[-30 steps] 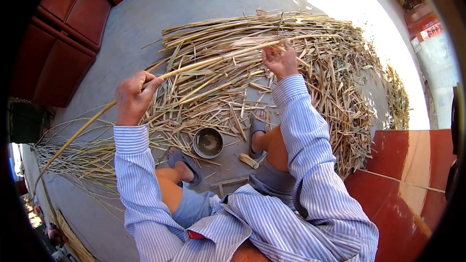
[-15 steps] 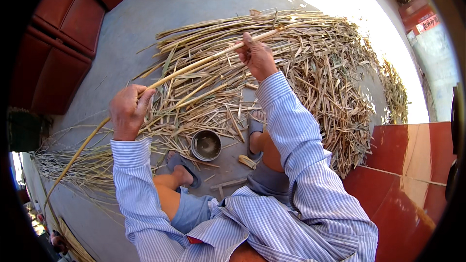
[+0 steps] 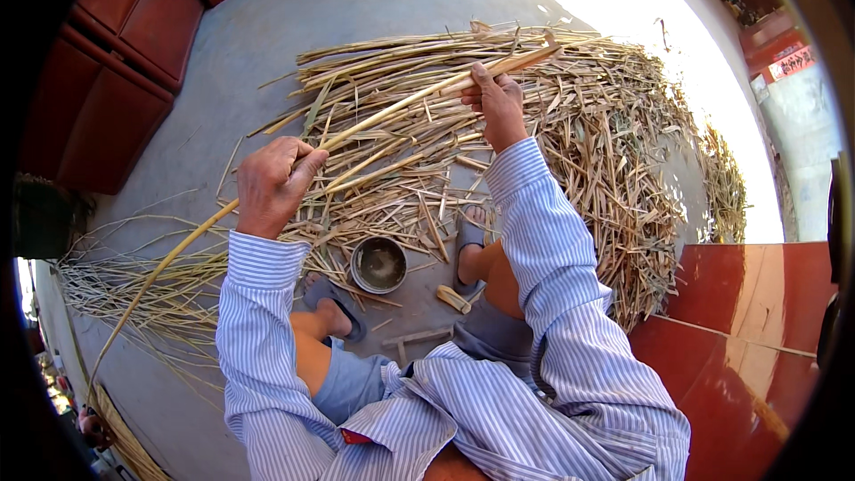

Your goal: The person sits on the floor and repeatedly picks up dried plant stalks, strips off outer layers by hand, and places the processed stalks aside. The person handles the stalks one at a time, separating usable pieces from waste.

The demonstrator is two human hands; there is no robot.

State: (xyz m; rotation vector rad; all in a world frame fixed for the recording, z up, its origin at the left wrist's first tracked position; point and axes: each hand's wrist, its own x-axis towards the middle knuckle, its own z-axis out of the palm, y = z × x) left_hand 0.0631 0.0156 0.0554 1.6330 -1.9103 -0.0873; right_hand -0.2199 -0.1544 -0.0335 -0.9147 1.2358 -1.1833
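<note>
A long, pale yellow stalk (image 3: 387, 116) slants across the scene, held in both my hands above the floor. My left hand (image 3: 278, 183) is closed in a fist around its middle, and the thinner part curves away to the lower left. Higher up and to the right, my right hand (image 3: 499, 107) pinches the stalk close to its far end. There a flat, brown, dry leaf sheath (image 3: 530, 57) sticks out beyond the fingers. Beneath both hands spreads a heap of dry stalks and leaf pieces (image 3: 614, 169).
A dark round bowl (image 3: 378, 264) stands between my sandalled feet, near a short pale stick bundle (image 3: 453, 299). Thin stalks (image 3: 142, 294) lie at the left. Red cabinets (image 3: 142, 27) stand at the upper left, a red panel (image 3: 712, 303) at the right.
Both hands have shifted to the right with the stalk. The brown leaf sheath now spreads out beyond my right hand, where the stalk's end was narrow before.
</note>
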